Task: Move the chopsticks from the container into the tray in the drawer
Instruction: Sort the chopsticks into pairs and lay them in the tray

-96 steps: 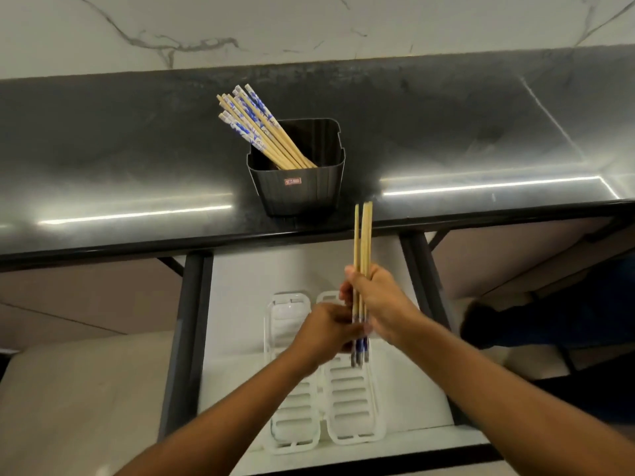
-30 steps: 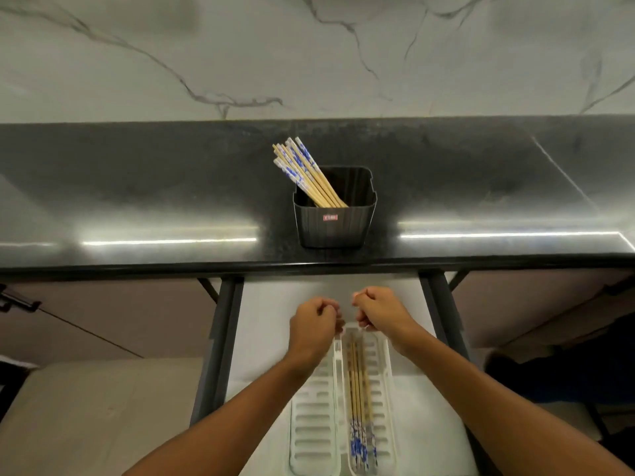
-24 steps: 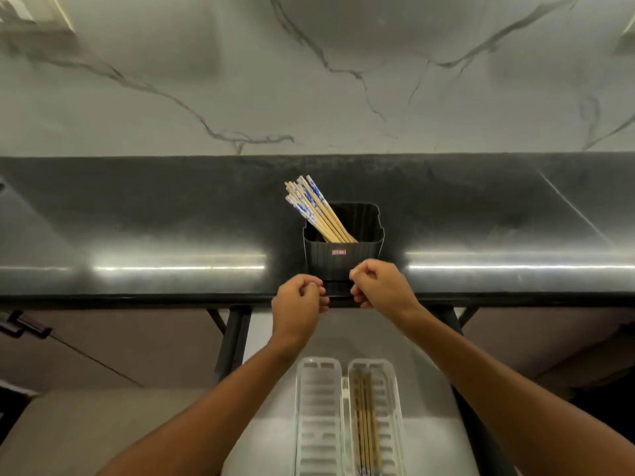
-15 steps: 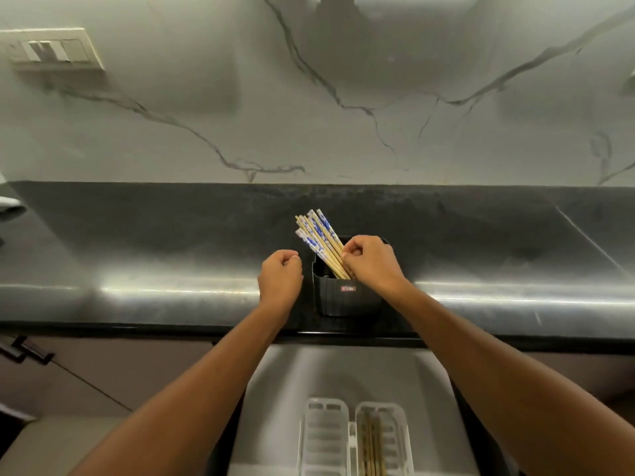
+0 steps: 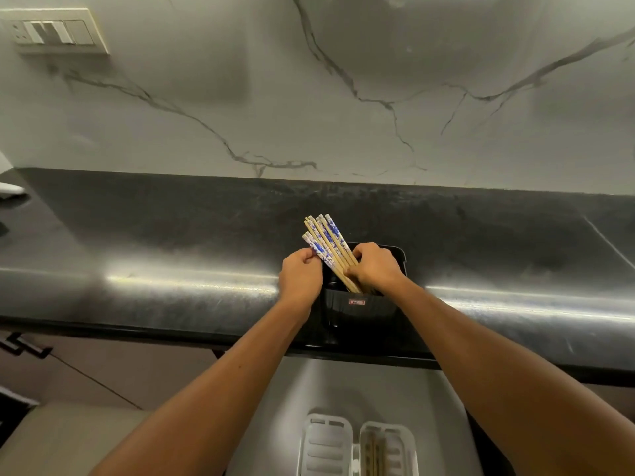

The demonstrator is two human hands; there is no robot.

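Both hands' grip on chopsticks

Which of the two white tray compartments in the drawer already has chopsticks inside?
The right compartment: wooden chopsticks lie along it. The left compartment shows only its bare slotted floor.

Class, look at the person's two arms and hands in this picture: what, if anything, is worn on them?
Nothing that shows. The left hand and right hand are bare, with no gloves, rings or watch visible. Both forearms are uncovered down to the picture's lower edge, with no sleeves or wristbands in view.
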